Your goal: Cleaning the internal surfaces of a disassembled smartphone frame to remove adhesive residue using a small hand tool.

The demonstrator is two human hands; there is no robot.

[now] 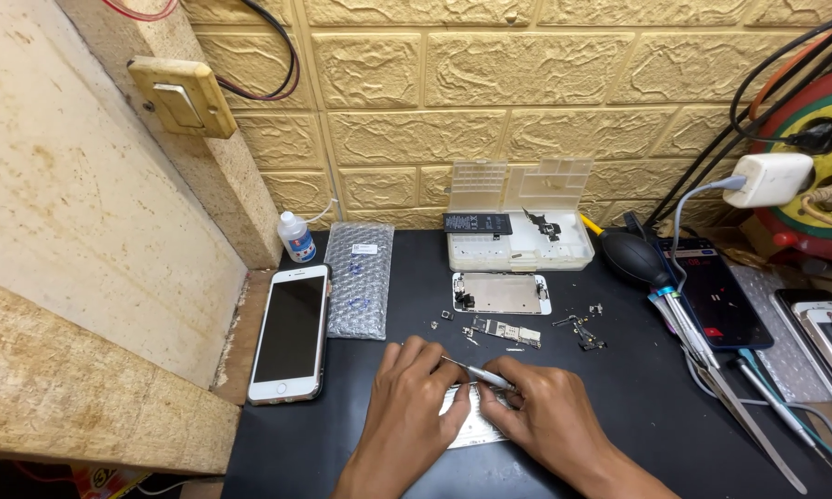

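Note:
My left hand point(405, 408) and my right hand point(553, 416) meet over a flat silver phone chassis point(476, 431) lying on the black mat point(619, 388). My left hand presses on the chassis's left side. A slim metal screwdriver point(476, 371) lies across my fingers, gripped by my right hand, its tip pointing left. Just beyond my hands lie a green-gold logic board point(508, 331), a bare metal phone frame point(501, 293) and small loose parts point(584, 331).
A white phone point(291, 333) with a dark screen and a bubble-wrap pouch point(360, 277) lie at left. A clear parts tray point(518, 236), small white bottle point(296, 237), black air blower point(636, 257), tweezers point(712, 370), more phones point(818, 323) and a cable reel point(813, 157) stand around.

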